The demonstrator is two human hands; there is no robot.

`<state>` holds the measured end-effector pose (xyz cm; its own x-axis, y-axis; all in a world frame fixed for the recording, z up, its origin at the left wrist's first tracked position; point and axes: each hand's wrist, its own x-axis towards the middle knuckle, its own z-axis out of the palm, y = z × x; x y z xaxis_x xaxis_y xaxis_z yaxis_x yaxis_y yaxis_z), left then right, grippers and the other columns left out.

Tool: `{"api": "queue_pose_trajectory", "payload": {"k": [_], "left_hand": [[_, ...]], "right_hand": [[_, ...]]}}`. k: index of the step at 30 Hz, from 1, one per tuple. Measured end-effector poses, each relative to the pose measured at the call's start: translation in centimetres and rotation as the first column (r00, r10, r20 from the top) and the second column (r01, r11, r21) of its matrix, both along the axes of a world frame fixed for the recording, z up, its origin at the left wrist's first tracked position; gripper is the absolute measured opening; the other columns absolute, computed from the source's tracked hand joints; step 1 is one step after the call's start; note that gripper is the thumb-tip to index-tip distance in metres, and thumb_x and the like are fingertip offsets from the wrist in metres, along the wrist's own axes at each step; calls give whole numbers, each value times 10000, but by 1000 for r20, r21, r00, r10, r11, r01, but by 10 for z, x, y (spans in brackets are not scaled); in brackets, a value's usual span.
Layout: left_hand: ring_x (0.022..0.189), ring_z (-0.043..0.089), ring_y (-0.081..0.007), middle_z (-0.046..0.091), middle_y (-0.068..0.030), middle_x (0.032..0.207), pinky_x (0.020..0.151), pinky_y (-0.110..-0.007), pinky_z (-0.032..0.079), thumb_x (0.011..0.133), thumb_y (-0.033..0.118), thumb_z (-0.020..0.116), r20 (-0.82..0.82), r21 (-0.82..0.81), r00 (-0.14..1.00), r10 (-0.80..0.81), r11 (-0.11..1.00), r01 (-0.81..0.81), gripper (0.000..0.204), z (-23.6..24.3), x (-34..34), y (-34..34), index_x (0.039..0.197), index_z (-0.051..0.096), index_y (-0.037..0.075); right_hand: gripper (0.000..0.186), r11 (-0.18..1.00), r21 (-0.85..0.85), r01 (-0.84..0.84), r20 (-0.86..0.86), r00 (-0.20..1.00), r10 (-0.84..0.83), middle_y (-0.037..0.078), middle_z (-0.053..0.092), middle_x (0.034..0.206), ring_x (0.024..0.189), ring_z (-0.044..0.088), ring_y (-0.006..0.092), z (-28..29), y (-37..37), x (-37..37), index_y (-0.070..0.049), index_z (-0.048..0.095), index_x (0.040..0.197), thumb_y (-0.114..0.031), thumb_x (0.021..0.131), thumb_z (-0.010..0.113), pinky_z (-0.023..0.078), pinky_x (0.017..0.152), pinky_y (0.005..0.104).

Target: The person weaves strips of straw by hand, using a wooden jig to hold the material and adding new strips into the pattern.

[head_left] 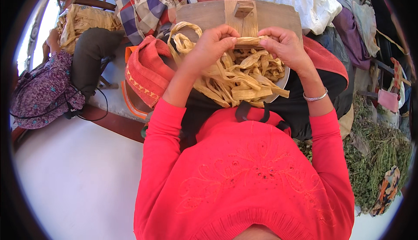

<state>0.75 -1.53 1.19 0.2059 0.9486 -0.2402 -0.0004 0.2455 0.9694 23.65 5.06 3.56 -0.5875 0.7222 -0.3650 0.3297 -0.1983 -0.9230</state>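
Observation:
My left hand [213,46] and my right hand [287,48] are both closed, pinching the two ends of a tan strip of dried plant fibre [248,40]. It is held level between the fingertips, just in front of a wooden board [200,16] with a small wooden block [243,8] on it. Below the hands, a pile of similar flat, twisted strips [248,81] fills a pale bowl [284,81] on my lap. A thicker looped length [183,44] of the same material curls beside my left wrist.
A red towel [150,72] lies over my left leg. Left of me, another person's patterned sleeve [48,85] and dark knee [93,53] show. A white sack [300,3] stands behind the board on the right. Dried green plants [374,148] are heaped at my right.

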Motion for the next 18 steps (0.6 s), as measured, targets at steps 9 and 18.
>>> {"api": "queue_pose_trajectory", "payload": {"k": [9, 18], "left_hand": [[605, 464, -42, 557, 33, 752, 531, -197, 392, 895, 124, 575, -102, -8, 981, 164, 986, -165, 134, -24, -9, 22, 982, 610, 27], [578, 453, -46, 544, 30, 715, 521, -191, 390, 894, 130, 588, -15, 3, 984, 176, 984, -176, 127, -12, 1, 24, 964, 621, 30]], "right_hand": [[177, 946, 283, 158, -47, 987, -151, -77, 508, 722, 600, 407, 16, -45, 2, -20, -25, 630, 1067, -118, 935, 560, 334, 521, 176], [192, 944, 248, 218, -15, 975, -221, 38, 612, 797, 738, 523, 104, -32, -4, -14, -8, 625, 1045, -132, 910, 571, 443, 679, 252]]}}
